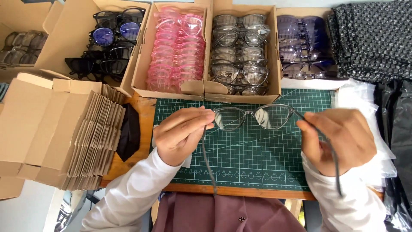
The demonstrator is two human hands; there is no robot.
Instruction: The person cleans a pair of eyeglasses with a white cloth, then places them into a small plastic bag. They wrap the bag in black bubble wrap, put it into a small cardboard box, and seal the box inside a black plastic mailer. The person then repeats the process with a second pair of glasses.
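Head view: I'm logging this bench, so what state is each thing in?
Grey glasses: arms unfolded, held above the mat.
Left hand: pinching the frame.
Right hand: gripping one arm.
Pink glasses box: open, full.
Flat cartons: folded, stacked.

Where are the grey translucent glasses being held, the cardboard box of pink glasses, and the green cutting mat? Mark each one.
Grey translucent glasses (pixel 251 117), head view, on the bridge between the lenses.
Cardboard box of pink glasses (pixel 141 64), head view, on its left wall.
Green cutting mat (pixel 257 150), head view, on bare gridded surface below the glasses.
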